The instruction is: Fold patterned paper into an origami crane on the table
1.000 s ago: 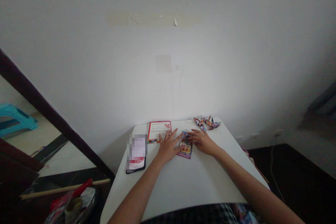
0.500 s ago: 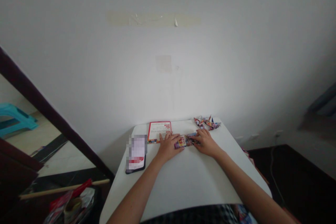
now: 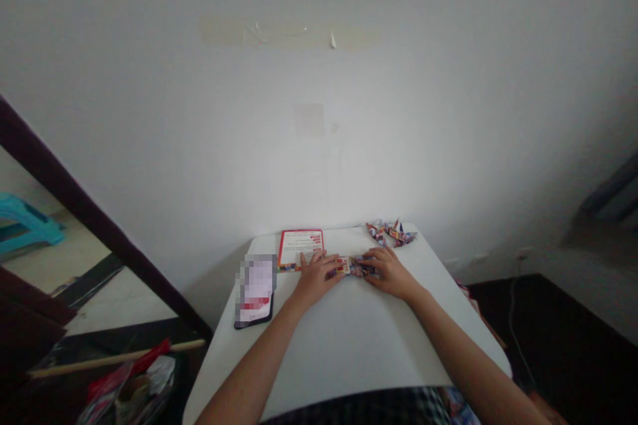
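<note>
Between my two hands a small printed paper (image 3: 351, 266), folded into a narrow strip, lies crosswise on the white table (image 3: 349, 345). My left hand (image 3: 318, 279) grips its left end, with fingers on top and the thumb at the near edge. On the right end, the bent fingers of my right hand (image 3: 391, 272) press and pinch the paper, covering part of it. Just beyond my left fingers lies a red-bordered sheet (image 3: 300, 244) with printed text. Folded paper pieces with pointed tips (image 3: 391, 232), in similar print, sit behind my right hand.
A phone (image 3: 255, 292) with a blurred screen lies at the table's left side. The wall (image 3: 319, 172) rises behind the table. At lower left stand a bin with rubbish (image 3: 137, 388) and a mirror frame (image 3: 100, 206). A cable (image 3: 516, 319) hangs at right.
The paper has turned from upright to crosswise and now shows as a shorter, narrower strip. Both hands have closed in on its ends. The view has shifted slightly.
</note>
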Demonstrator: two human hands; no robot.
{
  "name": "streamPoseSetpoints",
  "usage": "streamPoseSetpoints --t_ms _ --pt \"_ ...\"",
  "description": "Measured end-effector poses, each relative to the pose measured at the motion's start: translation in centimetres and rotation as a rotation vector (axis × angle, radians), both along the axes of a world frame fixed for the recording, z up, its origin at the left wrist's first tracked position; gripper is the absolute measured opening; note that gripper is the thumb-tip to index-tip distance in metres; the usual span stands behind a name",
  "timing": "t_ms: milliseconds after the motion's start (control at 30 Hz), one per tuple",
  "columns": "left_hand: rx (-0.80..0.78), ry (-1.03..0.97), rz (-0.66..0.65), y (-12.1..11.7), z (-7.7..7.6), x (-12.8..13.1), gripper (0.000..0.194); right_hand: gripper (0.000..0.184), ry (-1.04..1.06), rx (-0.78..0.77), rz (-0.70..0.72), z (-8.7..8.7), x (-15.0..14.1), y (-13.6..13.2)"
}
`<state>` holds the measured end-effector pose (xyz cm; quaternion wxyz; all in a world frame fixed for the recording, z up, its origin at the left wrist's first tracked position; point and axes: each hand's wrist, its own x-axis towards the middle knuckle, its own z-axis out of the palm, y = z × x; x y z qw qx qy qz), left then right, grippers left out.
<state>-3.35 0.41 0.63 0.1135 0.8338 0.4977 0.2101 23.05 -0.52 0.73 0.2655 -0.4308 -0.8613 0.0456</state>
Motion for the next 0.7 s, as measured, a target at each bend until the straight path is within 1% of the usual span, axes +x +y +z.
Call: streamPoseSetpoints --t_ms 167,400,600,700 --pt "0.007 0.021 0.009 -0.2 0.1 0.1 0.03 0.026 0.017 0.038 0.018 -0.2 0.1 0.1" --pt "0.022 0.028 0.028 -0.3 0.3 0.2 0.032 0.019 0.024 0.041 0.064 0.4 -0.2 -0.4" --pt "0.004 0.061 0.041 -0.6 0.8 0.3 0.046 0.026 0.091 -0.002 0.038 -0.2 -0.7 0.0" --pt "0.006 0.056 0.043 -0.9 1.2 0.4 0.042 0.029 0.137 -0.043 0.026 -0.6 -0.7 0.2"
